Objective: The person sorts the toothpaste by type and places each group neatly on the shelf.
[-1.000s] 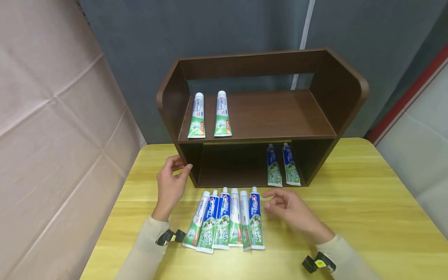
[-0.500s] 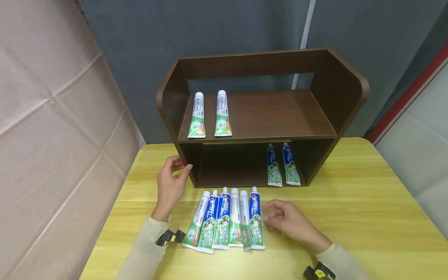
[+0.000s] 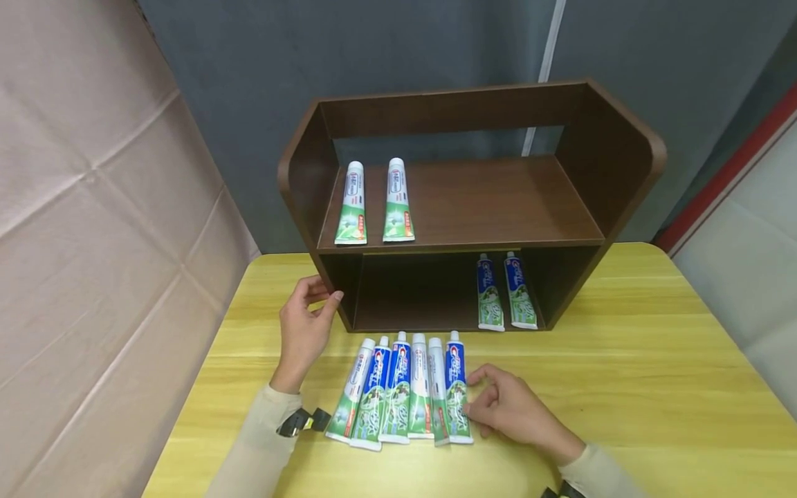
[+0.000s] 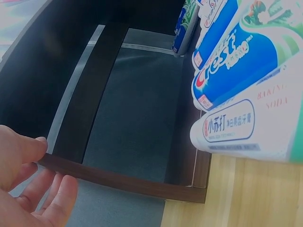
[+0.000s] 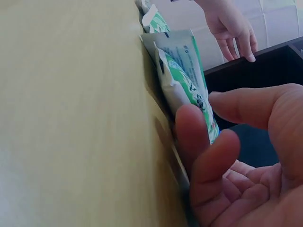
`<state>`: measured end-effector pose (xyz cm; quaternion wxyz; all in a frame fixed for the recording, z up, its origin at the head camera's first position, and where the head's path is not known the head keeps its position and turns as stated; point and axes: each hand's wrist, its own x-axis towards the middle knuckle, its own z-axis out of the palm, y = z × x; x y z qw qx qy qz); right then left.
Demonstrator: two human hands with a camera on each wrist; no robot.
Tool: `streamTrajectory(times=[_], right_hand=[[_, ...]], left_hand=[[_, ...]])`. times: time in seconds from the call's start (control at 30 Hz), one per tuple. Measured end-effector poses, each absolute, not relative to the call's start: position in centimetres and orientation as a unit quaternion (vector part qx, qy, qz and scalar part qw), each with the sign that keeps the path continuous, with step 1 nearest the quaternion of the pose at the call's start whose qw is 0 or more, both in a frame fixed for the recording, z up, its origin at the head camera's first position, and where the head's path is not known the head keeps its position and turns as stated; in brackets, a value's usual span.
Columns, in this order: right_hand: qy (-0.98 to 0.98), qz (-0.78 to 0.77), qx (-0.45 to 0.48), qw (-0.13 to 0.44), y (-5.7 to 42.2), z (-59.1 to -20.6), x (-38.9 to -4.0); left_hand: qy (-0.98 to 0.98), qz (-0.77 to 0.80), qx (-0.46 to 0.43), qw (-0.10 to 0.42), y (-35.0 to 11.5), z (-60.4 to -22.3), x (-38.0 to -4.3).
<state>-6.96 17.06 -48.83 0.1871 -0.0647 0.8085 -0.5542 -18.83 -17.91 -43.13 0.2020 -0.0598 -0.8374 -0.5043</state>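
Observation:
A row of toothpaste tubes (image 3: 398, 394) lies side by side on the table before a dark brown two-tier shelf (image 3: 461, 245), some blue and green, others white and green. My left hand (image 3: 305, 328) pinches the front edge of the shelf's left side panel between thumb and fingers, which the left wrist view shows closely. At the right end of the row, my right hand (image 3: 513, 408) has thumb and curled fingers at the edge of the rightmost toothpaste tube (image 3: 457, 387), a blue and green one. That tube still lies flat; the right wrist view shows its crimped end near my fingertips.
Two white and green toothpaste tubes (image 3: 375, 204) lie on the upper tier, at the left. Two blue and green tubes (image 3: 506, 294) lie at the right of the lower tier. A light fabric wall (image 3: 106, 207) rises beside the table (image 3: 654, 387) on the left.
My right hand has come down and left, from beside the rightmost tube to its edge, thumb now over it. My left hand stays on the shelf panel.

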Motion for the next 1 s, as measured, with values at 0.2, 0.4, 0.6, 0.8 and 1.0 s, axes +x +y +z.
streamTrajectory(times=[0.2,0.4,0.6,0.8,1.0], right_hand=[[0.830,-0.527,-0.037,0.180,16.4,-48.9,-6.5],[0.859,-0.486,-0.041,0.157,15.7,-49.1,-6.3],[0.878,-0.458,-0.033,0.134,14.9,-49.4,-6.2],[0.886,-0.445,-0.012,0.127,14.3,-49.2,-6.2],[0.894,-0.432,-0.015,0.121,14.3,-48.8,-6.0]], left_hand=[[-0.834,-0.511,-0.060,0.201,-17.8,-43.0,-18.9],[-0.837,-0.506,-0.058,0.201,-17.8,-43.0,-18.9],[-0.840,-0.503,-0.051,0.199,-17.8,-43.1,-18.8],[-0.839,-0.503,-0.053,0.203,-17.9,-43.1,-18.7],[-0.838,-0.503,-0.055,0.205,-17.8,-43.1,-18.7]])
